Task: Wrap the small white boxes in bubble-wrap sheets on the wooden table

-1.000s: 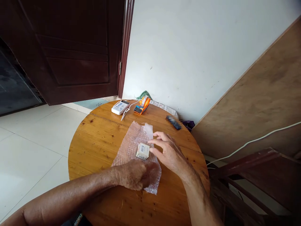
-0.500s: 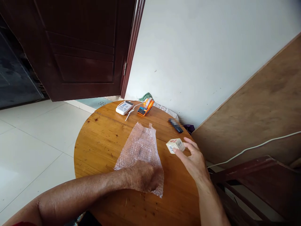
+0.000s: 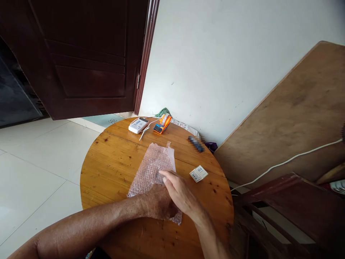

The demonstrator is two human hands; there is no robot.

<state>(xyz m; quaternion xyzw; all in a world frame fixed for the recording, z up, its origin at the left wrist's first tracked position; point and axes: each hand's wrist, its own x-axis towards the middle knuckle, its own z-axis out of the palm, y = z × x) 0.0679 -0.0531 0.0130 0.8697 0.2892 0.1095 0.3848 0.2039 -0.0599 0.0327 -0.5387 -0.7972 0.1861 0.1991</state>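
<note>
A sheet of bubble wrap (image 3: 153,165) lies on the round wooden table (image 3: 107,162). My left hand (image 3: 161,202) rests on its lower part, with the fingers turned under and hidden from view. Close above and beside it, my right hand (image 3: 179,190) reaches over the wrap, its index finger and thumb stretched out and nothing seen between them. To the right of the wrap, a small pale box (image 3: 198,173) with printed labels sits on the table, apart from both hands.
At the table's far side are a white device (image 3: 138,125) with a cable and an orange tape dispenser (image 3: 162,124). A dark, partly blurred object (image 3: 196,144) lies at the far right. A dark red wooden chair (image 3: 285,201) stands right of the table.
My right hand has let go of the small box, which now sits on the table, and has moved left to the bubble wrap beside my left hand. The view has shifted slightly.
</note>
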